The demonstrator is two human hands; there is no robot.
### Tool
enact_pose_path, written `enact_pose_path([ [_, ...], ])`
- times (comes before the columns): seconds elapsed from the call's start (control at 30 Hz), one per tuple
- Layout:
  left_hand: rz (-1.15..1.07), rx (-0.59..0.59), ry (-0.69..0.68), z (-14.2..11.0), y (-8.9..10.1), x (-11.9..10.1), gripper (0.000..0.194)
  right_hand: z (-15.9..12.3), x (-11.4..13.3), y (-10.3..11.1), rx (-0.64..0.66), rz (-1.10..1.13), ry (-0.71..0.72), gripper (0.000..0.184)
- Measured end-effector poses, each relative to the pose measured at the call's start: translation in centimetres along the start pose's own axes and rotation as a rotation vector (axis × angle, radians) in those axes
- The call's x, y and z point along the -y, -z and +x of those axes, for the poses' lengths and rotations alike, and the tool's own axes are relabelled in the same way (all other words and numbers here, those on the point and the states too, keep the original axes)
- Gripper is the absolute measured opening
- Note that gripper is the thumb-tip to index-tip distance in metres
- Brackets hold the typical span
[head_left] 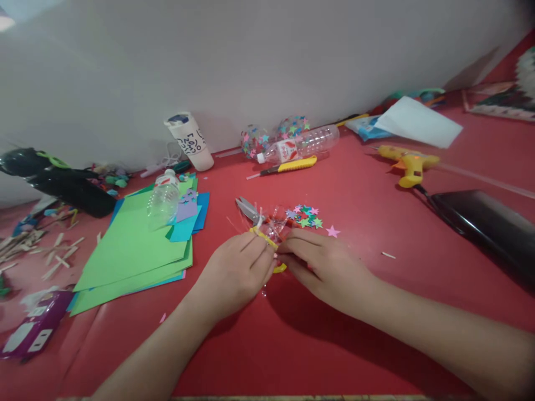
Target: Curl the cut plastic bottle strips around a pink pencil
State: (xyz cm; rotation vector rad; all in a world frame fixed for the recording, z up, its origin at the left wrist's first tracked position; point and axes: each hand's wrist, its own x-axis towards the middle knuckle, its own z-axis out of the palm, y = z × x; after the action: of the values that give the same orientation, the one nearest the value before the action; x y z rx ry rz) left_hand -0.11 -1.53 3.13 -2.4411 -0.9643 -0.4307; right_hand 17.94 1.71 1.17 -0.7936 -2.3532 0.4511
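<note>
Two hands (238,262) (324,259) hold clear plastic (276,223) over one pair of scissors (248,211)

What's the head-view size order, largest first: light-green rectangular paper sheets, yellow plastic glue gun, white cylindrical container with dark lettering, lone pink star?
1. Light-green paper sheets
2. Yellow glue gun and white container: look alike, so unranked
3. Lone pink star

Black lettering (190,141) on the white tumbler (191,146) and the label (287,150) on the lying bottle (313,142) are illegible.
</note>
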Motion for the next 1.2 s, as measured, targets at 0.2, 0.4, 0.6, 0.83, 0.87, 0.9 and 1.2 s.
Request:
enact_pose_path([
  [0.2,-0.171,-0.074,0.081,-0.6,-0.7,0.0,0.006,0.0,0.0,-0.1,-0.034,0.015,0.01,0.018],
  [0.4,-0.146,-0.033,0.018,-1.2,-0.7,-0.1,0.009,0.0,0.3,0.0,-0.009,0.075,0.008,0.016],
  [0.6,-0.299,-0.063,0.13,-1.0,-0.4,-0.5,0.009,0.5,0.7,0.6,0.039,0.253,-0.164,0.011],
  [0.83,-0.718,-0.084,0.636,-0.2,-0.2,-1.0,0.01,0.7,1.3,1.0,-0.005,0.448,-0.377,0.013],
  [0.87,-0.76,-0.087,0.671,-0.1,-0.2,-1.0,0.01,0.7,1.3,1.0,-0.008,0.473,-0.4,0.012],
  [0.9,-0.798,-0.088,0.707,0.0,-0.2,-1.1,0.01,0.7,1.3,0.9,-0.013,0.495,-0.421,0.012],
  [1.2,-0.998,-0.099,0.863,0.2,-0.6,-1.6,0.006,0.8,1.4,0.8,-0.043,0.553,-0.438,0.014],
])
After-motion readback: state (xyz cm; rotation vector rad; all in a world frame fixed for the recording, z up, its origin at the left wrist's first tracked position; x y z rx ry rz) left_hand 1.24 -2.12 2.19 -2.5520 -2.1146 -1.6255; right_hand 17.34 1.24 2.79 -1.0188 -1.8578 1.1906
